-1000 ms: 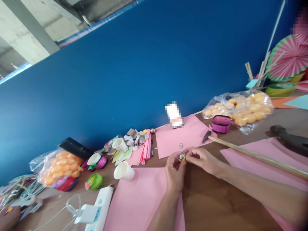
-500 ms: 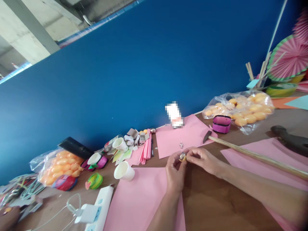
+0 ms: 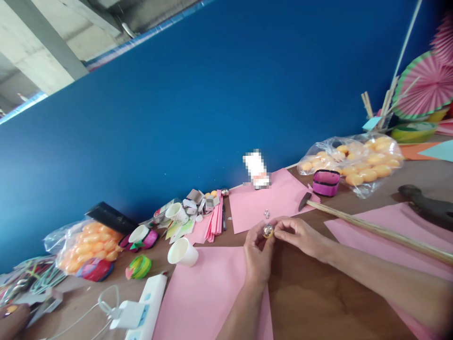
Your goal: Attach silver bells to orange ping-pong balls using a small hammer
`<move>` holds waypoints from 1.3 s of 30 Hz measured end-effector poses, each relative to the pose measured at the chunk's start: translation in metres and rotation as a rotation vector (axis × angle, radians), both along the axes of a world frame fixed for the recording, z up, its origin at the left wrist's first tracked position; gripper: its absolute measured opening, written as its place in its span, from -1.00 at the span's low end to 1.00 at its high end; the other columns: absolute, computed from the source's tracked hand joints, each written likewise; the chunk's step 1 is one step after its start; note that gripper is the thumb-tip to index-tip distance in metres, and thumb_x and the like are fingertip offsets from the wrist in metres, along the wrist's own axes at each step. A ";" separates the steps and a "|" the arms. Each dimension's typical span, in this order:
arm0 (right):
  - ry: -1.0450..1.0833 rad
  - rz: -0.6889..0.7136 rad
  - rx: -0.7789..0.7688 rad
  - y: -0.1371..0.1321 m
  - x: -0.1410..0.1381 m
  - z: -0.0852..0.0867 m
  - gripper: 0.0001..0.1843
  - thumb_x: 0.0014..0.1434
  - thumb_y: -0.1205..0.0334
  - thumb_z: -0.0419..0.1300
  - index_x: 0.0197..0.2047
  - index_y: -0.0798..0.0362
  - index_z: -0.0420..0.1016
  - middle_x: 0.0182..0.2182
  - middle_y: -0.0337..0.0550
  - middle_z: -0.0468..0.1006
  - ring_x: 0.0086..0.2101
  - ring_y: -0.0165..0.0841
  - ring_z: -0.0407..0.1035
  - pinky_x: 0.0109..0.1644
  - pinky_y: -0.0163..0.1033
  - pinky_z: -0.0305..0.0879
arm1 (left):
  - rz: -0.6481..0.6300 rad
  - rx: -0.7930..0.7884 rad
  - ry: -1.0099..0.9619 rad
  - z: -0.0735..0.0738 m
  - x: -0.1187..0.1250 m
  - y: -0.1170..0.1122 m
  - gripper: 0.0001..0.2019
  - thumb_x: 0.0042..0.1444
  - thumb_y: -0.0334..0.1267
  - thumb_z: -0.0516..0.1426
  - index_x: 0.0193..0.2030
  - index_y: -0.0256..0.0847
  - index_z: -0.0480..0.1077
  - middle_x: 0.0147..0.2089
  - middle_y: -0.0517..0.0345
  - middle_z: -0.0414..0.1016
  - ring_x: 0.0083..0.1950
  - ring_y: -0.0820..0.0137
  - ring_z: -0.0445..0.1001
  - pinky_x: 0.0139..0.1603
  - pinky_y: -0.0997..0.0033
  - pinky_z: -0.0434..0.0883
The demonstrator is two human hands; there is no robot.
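Note:
My left hand [image 3: 257, 255] is closed around a small yellow shell with silver beads [image 3: 268, 230], held upright between thumb and fingers over the table. Thumb and forefinger of my right hand [image 3: 297, 235] are pinched together at the shell's right side. Whether a bead is between those fingertips is hidden. Just beyond my hands, a few loose silver beads [image 3: 266, 214] lie on a pink sheet [image 3: 244, 208]. Another pink sheet [image 3: 208, 293] lies under and left of my left forearm.
A hammer [image 3: 371, 222] lies at right, near a bag of yellow plastic eggs [image 3: 368, 174] and a purple band [image 3: 326, 182]. A white paper cup [image 3: 183, 252], power strip [image 3: 152, 293] and second egg bag [image 3: 92, 243] stand left. The blue partition [image 3: 212, 94] rises behind.
The yellow shell has turned slightly in my left fingers, so more of its silver contents shows. My hands have otherwise hardly moved.

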State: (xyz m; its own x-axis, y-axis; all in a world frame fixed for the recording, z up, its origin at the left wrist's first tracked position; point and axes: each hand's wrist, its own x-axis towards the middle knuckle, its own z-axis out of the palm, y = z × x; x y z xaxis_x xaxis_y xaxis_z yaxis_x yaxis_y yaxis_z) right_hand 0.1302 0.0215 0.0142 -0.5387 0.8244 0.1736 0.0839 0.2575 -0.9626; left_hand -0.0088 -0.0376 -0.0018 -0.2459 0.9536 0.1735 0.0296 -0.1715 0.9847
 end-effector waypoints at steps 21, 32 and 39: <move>0.018 -0.035 -0.196 -0.001 -0.001 -0.008 -0.84 0.00 0.16 0.18 -0.42 0.10 0.42 -0.40 -0.18 0.54 -0.32 -0.33 0.37 -0.20 -0.25 0.25 | -0.032 0.005 -0.073 0.003 0.003 -0.001 -0.67 0.00 -0.40 0.15 -0.04 -0.23 0.35 -0.08 0.01 0.49 -0.04 0.29 0.44 0.02 0.25 0.36; 0.019 -0.060 -0.176 0.000 -0.002 -0.008 -0.82 -0.02 0.13 0.20 -0.43 0.10 0.43 -0.43 -0.19 0.55 -0.33 -0.32 0.39 -0.21 -0.23 0.26 | -0.031 0.005 -0.037 0.006 0.004 -0.001 -0.68 0.00 -0.37 0.15 -0.04 -0.21 0.39 -0.10 0.05 0.51 -0.06 0.30 0.45 0.01 0.29 0.36; 0.005 -0.084 -0.184 -0.002 -0.001 -0.007 -0.82 -0.04 0.14 0.21 -0.44 0.10 0.43 -0.43 -0.18 0.55 -0.34 -0.32 0.39 -0.22 -0.22 0.27 | -0.039 0.003 0.006 0.008 0.004 -0.002 -0.66 0.02 -0.37 0.13 -0.01 -0.21 0.37 -0.09 0.06 0.51 -0.07 0.31 0.45 -0.01 0.31 0.36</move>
